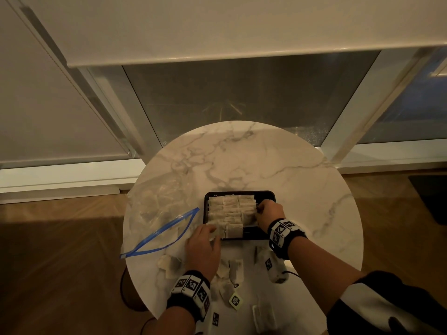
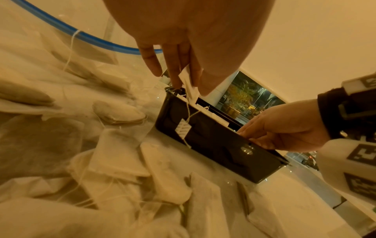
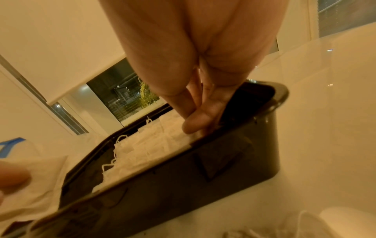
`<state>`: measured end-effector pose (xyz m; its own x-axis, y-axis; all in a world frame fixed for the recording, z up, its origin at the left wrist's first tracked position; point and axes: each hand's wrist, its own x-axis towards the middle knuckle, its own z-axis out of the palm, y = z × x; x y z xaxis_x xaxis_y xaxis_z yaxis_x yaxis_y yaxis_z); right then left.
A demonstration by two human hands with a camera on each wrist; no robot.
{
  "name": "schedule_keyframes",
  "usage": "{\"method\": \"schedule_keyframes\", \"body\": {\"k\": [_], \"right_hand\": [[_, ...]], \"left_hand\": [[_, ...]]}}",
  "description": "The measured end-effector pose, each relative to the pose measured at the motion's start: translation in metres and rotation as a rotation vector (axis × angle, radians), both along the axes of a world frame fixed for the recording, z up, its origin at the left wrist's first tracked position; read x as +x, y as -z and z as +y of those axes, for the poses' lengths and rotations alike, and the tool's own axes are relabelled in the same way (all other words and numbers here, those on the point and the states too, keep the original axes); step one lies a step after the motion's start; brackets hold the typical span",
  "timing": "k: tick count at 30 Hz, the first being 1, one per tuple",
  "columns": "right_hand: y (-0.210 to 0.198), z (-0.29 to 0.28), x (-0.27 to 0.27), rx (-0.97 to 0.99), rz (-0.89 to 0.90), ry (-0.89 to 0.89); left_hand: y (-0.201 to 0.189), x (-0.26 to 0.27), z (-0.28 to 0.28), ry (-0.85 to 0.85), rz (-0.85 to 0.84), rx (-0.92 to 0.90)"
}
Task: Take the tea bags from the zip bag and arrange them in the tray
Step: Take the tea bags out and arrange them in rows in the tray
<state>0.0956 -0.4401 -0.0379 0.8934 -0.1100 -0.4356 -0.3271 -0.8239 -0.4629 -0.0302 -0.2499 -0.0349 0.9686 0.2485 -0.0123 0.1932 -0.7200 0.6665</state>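
Observation:
A black tray point(image 1: 266, 193) sits mid-table, its left part packed with rows of tea bags point(image 1: 229, 210). My left hand point(image 1: 214, 234) pinches one tea bag point(image 2: 192, 91) above the tray's point(image 2: 223, 161) near-left corner, its string and paper tag point(image 2: 183, 128) dangling. My right hand point(image 1: 260, 211) reaches into the tray point(image 3: 203, 185) from the right. Its thumb and fingertips point(image 3: 193, 127) close on the top edge of a tea bag point(image 3: 183, 138) at the end of a row. The clear zip bag point(image 1: 157, 213) with a blue zipper lies open to the left, tea bags still inside.
Several loose tea bags point(image 1: 169, 264) lie on the round marble table point(image 1: 278, 165) near its front edge, between my arms. A white marker-tagged block point(image 1: 273, 267) lies under my right forearm. Wooden floor surrounds the table; a window wall stands behind.

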Motion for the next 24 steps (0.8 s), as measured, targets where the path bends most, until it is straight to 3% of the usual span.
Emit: {"method": "schedule_keyframes", "body": {"k": [5, 10, 13, 21, 24], "right_hand": [[-0.01, -0.001, -0.02, 0.194, -0.077, 0.079], [-0.03, 0.01, -0.061, 0.625, 0.05, 0.049], [-0.036, 0.01, -0.077, 0.746, 0.074, 0.053], [-0.034, 0.0, -0.075, 0.719, 0.06, 0.055], [-0.03, -0.006, -0.069, 0.653, 0.02, 0.089]], "left_hand": [[-0.005, 0.005, -0.011, -0.041, -0.052, -0.184], [-0.016, 0.009, -0.028, -0.136, 0.076, -0.605], [-0.02, 0.009, -0.035, -0.124, 0.092, -0.734], [-0.019, 0.01, -0.041, -0.067, 0.121, -0.713], [-0.015, 0.012, -0.034, -0.048, 0.083, -0.47]]}}
